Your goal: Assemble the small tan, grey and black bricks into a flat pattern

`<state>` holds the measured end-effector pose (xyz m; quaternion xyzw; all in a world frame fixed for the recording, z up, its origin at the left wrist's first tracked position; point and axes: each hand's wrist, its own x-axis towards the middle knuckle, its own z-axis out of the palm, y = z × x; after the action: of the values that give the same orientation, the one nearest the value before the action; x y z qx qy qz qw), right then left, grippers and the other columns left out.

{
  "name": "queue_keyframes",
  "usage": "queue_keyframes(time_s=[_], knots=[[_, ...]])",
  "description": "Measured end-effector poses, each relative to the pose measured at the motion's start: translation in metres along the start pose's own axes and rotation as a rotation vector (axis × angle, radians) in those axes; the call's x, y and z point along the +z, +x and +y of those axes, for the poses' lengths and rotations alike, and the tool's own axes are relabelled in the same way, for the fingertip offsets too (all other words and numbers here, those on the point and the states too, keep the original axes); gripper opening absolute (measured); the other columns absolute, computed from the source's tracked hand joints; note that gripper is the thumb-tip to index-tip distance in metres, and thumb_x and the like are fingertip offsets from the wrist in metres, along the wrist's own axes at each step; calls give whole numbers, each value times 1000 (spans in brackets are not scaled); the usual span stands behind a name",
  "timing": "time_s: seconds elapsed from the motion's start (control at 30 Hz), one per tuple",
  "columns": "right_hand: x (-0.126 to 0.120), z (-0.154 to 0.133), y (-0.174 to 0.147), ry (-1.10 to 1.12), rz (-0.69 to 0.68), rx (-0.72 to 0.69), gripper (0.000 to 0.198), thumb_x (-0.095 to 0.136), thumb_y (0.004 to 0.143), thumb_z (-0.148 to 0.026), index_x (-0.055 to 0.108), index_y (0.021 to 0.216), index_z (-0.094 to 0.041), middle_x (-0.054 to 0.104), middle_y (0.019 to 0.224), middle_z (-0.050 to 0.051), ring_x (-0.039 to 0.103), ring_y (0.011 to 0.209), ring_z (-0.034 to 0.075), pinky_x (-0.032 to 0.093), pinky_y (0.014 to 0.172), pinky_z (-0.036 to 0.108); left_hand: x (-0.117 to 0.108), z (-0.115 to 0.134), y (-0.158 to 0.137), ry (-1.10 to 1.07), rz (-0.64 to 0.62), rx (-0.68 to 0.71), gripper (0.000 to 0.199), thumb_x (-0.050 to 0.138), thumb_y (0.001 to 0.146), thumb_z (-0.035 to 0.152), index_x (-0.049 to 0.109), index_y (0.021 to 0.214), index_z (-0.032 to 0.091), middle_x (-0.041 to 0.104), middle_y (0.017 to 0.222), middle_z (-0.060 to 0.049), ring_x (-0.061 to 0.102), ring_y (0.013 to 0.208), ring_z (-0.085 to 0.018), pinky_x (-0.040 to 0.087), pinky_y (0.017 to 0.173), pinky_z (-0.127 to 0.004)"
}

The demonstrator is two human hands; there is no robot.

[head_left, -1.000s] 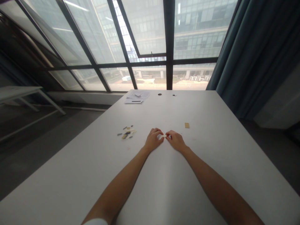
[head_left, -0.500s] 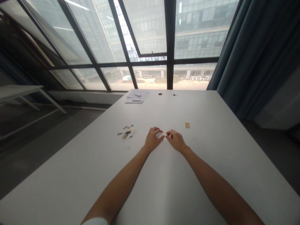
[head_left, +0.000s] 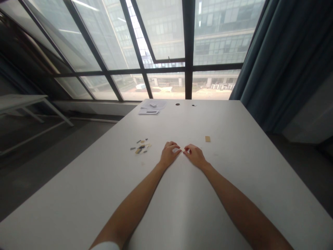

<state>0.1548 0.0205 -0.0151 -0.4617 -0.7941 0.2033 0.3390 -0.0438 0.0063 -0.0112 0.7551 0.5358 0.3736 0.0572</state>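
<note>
Over the middle of the white table [head_left: 182, 194], my left hand [head_left: 169, 153] and my right hand [head_left: 195, 155] meet almost fingertip to fingertip. Each one pinches with thumb and forefinger. Between the tips shows a tiny pale yellowish piece [head_left: 182, 150], too small to name. To the left of my left hand lies a loose pile of small tan, grey and black pieces [head_left: 141, 149], which look like toy building bricks. A flat tan square plate [head_left: 207, 139] rests beyond my right hand, to its right.
White papers [head_left: 149, 111] lie at the table's far left corner. Near the far edge are a dark round grommet [head_left: 177, 104] and a small dark object [head_left: 194, 105]. A blue curtain [head_left: 281, 69] hangs at the right, and a second table [head_left: 23, 99] stands at the left.
Both hands have shifted very slightly left, and the gap between their fingertips looks a little different. The pile and the tan plate have stayed put.
</note>
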Motion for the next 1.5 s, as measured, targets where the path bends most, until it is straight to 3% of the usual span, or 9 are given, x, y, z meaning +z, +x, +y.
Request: queue_keyframes(time_s=[0.43,0.73,1.0,1.5], knots=[[1,3,-1,20,-8,-14,7,64,90,-23,69,94,-21,71,92,2,60,76,15,44,74,27,3,-6,1,-51,-6,14,10,72,86,27,76,94,25,67,99,-4,58,99,-21,50,93,-39],[3,2,-1,34,33,-31,6,65,90,-25,68,91,-20,70,89,2,59,73,14,43,70,26,2,-4,1,-101,-31,43,25,74,81,22,74,106,25,66,107,-5,58,105,-22,49,97,-40],[4,4,-1,42,51,-69,4,65,90,-23,68,91,-20,69,88,2,58,72,14,42,69,25,4,-8,1,-96,-14,50,28,79,79,35,74,104,24,66,106,-6,59,104,-23,49,96,-41],[2,1,-1,40,33,-69,5,65,89,-21,69,90,-20,69,87,2,57,70,14,42,69,26,2,-1,0,-88,-7,35,25,78,78,28,73,103,23,65,106,-6,59,104,-23,50,96,-40]])
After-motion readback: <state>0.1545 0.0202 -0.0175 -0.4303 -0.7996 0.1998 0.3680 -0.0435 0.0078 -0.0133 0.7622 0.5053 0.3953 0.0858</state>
